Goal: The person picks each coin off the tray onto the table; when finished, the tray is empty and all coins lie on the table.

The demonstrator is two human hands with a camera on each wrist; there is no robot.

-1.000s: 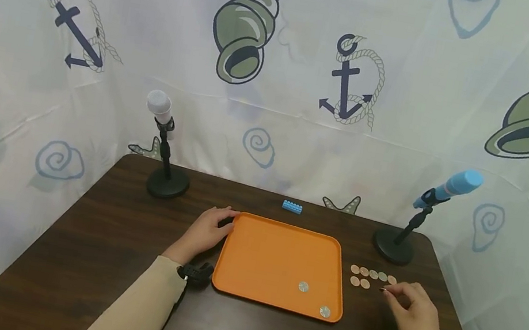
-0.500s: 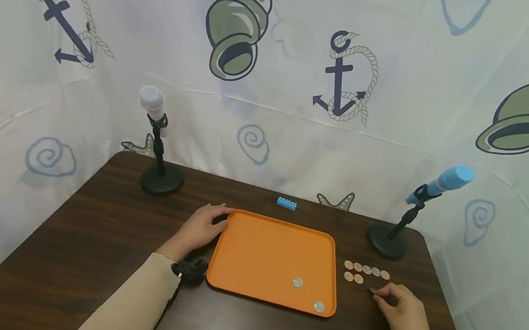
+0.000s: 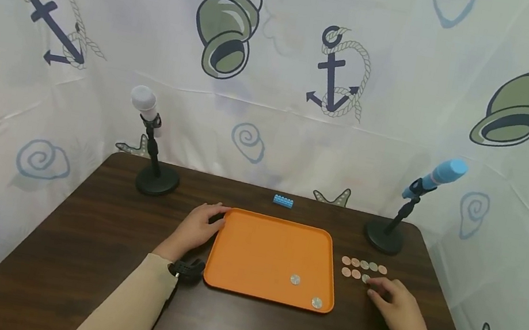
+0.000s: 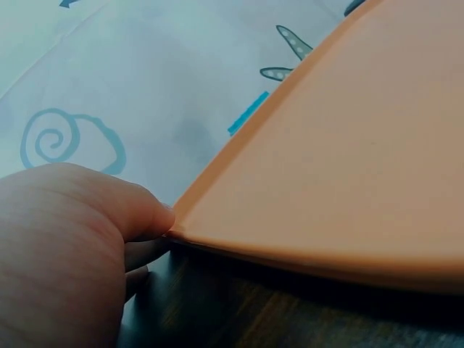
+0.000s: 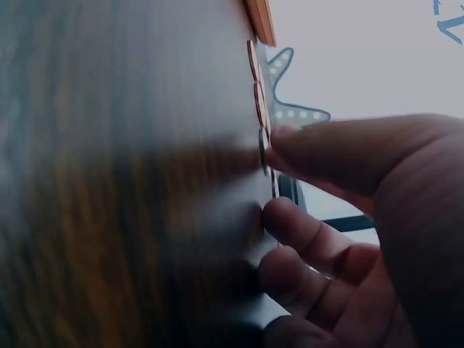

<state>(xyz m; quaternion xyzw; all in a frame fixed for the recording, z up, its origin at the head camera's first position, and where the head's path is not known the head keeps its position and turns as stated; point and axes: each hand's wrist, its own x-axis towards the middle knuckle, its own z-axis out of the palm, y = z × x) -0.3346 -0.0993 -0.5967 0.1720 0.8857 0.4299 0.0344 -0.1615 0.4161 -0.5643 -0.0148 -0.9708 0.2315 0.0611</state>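
Observation:
My left hand [image 3: 198,230] holds the far left corner of an orange tray [image 3: 261,246]; in the left wrist view a digit of that hand [image 4: 80,232] meets the corner. Two silver coins [image 3: 295,279] lie in the tray's near right part. Right of the tray, coins [image 3: 355,262] are set out flat on the table in two rows, some copper, some silver. At the right end of the nearer row, a fingertip of my right hand [image 3: 400,310] touches a silver coin [image 5: 263,151]. Thumb and forefinger stand apart there, the other fingers loosely bent.
A small blue toy brick [image 3: 283,201] lies behind the tray near the table's back edge. Black stands hold a white microphone-like object [image 3: 144,100] at back left and a blue one [image 3: 444,174] at back right. A patterned cloth [image 3: 284,46] hangs behind the dark table [image 3: 72,249].
The right hand has moved left and set the coin it pinched down at the end of the nearer row. The left hand stays at the tray corner. The head view has shifted slightly.

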